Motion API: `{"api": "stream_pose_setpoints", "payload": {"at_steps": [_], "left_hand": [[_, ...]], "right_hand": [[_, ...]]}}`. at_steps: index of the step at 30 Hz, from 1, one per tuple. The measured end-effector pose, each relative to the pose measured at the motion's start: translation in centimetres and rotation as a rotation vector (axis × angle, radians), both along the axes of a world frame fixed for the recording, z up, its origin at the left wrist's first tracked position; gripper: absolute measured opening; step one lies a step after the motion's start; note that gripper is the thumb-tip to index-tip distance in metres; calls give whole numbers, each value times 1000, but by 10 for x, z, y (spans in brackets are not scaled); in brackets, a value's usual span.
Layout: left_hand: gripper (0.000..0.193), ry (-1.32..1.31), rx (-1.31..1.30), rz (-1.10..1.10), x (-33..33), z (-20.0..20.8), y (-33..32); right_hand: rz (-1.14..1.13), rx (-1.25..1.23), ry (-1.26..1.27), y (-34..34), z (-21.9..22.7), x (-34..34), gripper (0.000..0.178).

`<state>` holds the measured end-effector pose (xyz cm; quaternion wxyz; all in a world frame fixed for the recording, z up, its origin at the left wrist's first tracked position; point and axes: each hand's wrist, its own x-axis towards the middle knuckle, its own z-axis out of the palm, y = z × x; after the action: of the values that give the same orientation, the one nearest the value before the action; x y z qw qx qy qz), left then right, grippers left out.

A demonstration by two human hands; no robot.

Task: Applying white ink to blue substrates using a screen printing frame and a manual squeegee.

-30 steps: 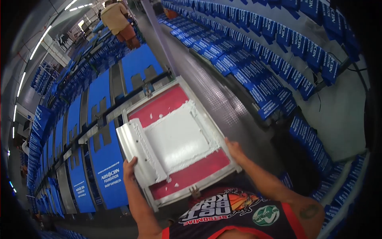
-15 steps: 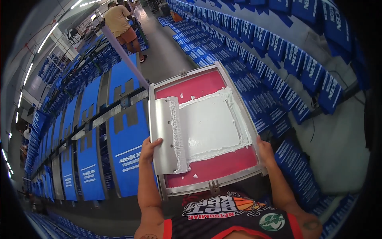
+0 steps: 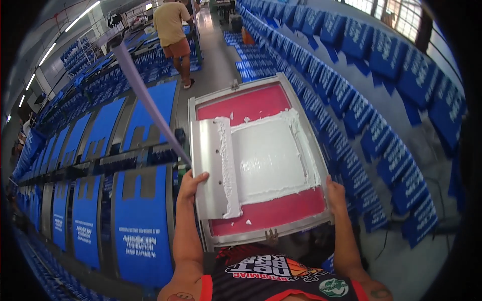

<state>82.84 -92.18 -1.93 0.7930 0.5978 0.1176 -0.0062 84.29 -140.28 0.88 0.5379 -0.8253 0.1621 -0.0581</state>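
- Screen-print frame (image 3: 301, 223), metal, pinkish-red & white mesh: in front of wearer's chest, betw. both hands; prob. kept near-flat so nothing slides off.
- L hand (image 3: 190, 185): grasping frame's L rail, thumb over top by squeegee edge, maybe to pin it; fingers beneath hidden.
- R hand (image 3: 335, 191): grasping R rail opp., likely for balance; underside fingers hidden.
- Squeegee (image 3: 210, 170), metal holder w/ screws: lying lengthwise along frame's L side, clear of most of the print area.
- White ink (image 3: 314, 176): thick ridges round rectangular area, plus bead along squeegee.
- Lavender post (image 3: 143, 100): slanted, just L of frame.
- Blue slotted panels (image 3: 143, 210), some printed: laid flat in rows, L; spaced apart, presumably so prints don't touch.
- Blue printed pcs (image 3: 374, 138): hung in rows, R, prob. to dry.
- Co-worker (image 3: 169, 30), tan shirt: standing, far aisle.
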Motion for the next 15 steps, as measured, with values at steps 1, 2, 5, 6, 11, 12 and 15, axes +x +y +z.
{"api": "stream_pose_setpoints", "payload": {"at_steps": [1, 2, 5, 6, 11, 12, 15], "left_hand": [[44, -28, -27, 47, 24, -4, 0], [45, -56, -52, 103, 51, -3, 6], [43, -37, -80, 164, 123, 7, 22], [43, -40, -86, 165, 151, 14, 30], [40, -67, -97, 246, 260, 40, 79], [40, -107, -97, 287, 280, 44, 89], [38, -150, -125, 364, 342, 58, 117]], "right_hand": [[-23, -58, -59, 2, -1, 28, 61], [-16, -65, -90, 12, 10, 58, 61], [-4, -154, 96, 38, 45, 136, 54], [-3, -159, 92, 45, 52, 169, 54], [97, -83, 34, 91, 70, 313, 52], [112, -78, 38, 105, 73, 341, 52], [185, -16, -69, 147, 78, 434, 56]]}}
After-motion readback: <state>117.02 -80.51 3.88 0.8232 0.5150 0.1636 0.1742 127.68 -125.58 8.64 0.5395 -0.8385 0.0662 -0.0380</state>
